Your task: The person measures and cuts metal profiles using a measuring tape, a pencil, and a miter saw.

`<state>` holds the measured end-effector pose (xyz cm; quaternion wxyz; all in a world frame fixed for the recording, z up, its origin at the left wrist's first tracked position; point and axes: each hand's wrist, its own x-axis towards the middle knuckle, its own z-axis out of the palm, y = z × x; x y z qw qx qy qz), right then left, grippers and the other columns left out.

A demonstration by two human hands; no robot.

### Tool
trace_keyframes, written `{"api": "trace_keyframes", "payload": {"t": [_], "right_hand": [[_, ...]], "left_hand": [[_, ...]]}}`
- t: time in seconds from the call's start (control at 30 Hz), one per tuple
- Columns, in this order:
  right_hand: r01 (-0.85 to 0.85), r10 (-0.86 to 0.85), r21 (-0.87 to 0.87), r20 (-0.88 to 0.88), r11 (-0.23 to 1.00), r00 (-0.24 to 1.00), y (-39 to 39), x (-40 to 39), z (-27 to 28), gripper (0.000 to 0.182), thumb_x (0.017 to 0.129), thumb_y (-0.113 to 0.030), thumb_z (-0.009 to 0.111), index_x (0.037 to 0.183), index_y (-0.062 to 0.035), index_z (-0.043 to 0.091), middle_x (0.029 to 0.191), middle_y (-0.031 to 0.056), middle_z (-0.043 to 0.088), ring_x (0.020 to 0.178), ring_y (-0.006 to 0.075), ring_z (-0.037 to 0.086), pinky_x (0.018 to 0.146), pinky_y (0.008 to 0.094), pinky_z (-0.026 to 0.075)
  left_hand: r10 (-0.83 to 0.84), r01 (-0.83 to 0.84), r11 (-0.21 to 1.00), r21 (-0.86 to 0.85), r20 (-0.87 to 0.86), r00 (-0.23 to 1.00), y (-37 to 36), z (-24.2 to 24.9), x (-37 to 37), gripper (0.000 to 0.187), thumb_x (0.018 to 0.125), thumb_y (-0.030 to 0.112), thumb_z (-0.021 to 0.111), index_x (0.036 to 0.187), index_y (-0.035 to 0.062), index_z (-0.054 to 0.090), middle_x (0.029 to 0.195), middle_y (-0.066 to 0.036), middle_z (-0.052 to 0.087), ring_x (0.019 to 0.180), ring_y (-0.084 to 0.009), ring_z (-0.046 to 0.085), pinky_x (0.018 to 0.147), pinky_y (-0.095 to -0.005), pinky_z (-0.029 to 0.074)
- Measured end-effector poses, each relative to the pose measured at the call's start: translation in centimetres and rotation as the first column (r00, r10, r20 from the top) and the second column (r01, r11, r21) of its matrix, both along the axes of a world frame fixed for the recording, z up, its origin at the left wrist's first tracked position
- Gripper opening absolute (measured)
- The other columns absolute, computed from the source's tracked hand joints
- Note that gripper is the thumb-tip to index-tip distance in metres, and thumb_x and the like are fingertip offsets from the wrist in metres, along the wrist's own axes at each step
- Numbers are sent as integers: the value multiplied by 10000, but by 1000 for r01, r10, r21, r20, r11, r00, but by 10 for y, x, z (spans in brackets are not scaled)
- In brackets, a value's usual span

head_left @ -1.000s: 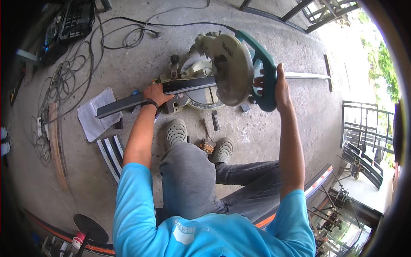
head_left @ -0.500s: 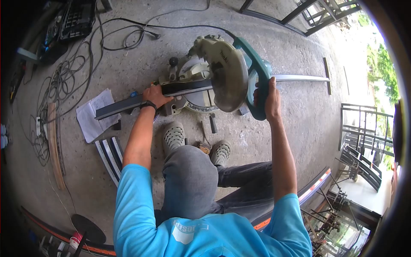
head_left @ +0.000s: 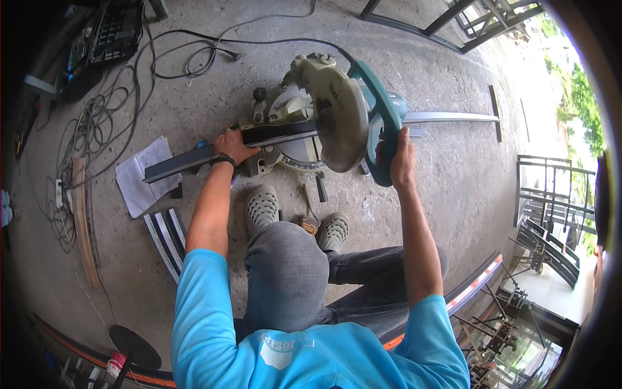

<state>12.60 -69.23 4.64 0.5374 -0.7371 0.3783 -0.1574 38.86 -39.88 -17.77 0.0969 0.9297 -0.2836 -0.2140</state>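
A mitre saw with a round blade guard [head_left: 341,117] and a teal handle [head_left: 383,110] stands on the concrete floor. My right hand [head_left: 403,159] is wrapped round the lower part of that handle. A long dark metal bar [head_left: 184,162] lies across the saw's base, its left end reaching over a sheet of paper. My left hand [head_left: 234,146] grips the bar left of the blade guard, by the fence. A long silvery bar [head_left: 453,117] extends rightward behind the handle. The blade's lower edge is hidden by the guard.
Open paper [head_left: 139,185] and short metal strips [head_left: 166,240] lie left of my feet. Tangled cables [head_left: 91,133] and a wooden strip [head_left: 81,220] are farther left. A black case [head_left: 116,39] is at upper left. Metal frames [head_left: 557,194] stand at right.
My right hand and the saw's handle have moved slightly left and down in view, and the guard has shifted left with them. My left hand stays on the bar.
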Motion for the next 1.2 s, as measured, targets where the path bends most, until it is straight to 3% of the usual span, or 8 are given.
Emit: {"api": "trace_keyframes", "payload": {"t": [0.53,0.73,0.83,0.93,1.03,1.07,1.2], "right_hand": [[5,-5,-18,-8,1000,1000,0,-2,-3,863,1043,-739,268,1005,26,665,706,77,650,583,157,630,554,312,485],[15,-15,8,2,1000,1000,0,-2,-3,856,1046,-730,282,1010,30,673,705,77,649,584,157,629,551,319,491],[50,-52,40,35,998,998,1,-3,-10,844,1052,-716,298,1013,36,677,700,76,647,589,160,631,547,328,493],[76,-76,35,-4,996,997,-3,-8,-17,697,1086,-613,342,1019,-8,680,709,69,642,615,164,621,577,347,500],[80,-84,41,85,996,993,6,-7,-11,687,1083,-626,355,999,-8,643,721,61,618,611,160,596,568,335,492],[74,-76,42,60,996,995,2,-10,-19,625,1104,-553,374,999,9,628,750,62,614,684,155,596,643,351,512],[-5,17,-128,93,992,996,7,-18,-18,727,1099,-602,283,963,39,598,713,142,617,700,240,624,674,408,499]], "left_hand": [[-1,1,1000,4,29,1000,-1,7,-2,799,695,633,860,1278,114,693,1253,-178,700,1168,-365,681,1013,-481,545],[3,7,994,-110,85,996,1,-5,-1,712,697,596,858,1236,150,727,1196,-140,742,1148,-334,690,1010,-458,548],[17,-13,994,-112,32,999,0,21,-6,695,684,600,860,1199,149,744,1193,-155,741,1130,-345,697,980,-468,557],[-3,11,991,-131,61,998,1,10,-3,715,653,657,852,1176,178,759,1113,-152,763,1019,-360,738,868,-498,595],[24,-9,990,-141,103,994,-2,11,-7,741,611,667,876,1092,112,781,1058,-172,768,999,-386,736,859,-502,593],[23,-13,997,-72,144,989,-4,12,-8,758,598,665,884,1069,80,780,1042,-184,768,994,-395,734,856,-507,590],[-8,32,992,-125,189,982,-3,23,-14,704,632,580,902,1057,34,771,1022,-216,763,987,-413,732,858,-509,592]]}}
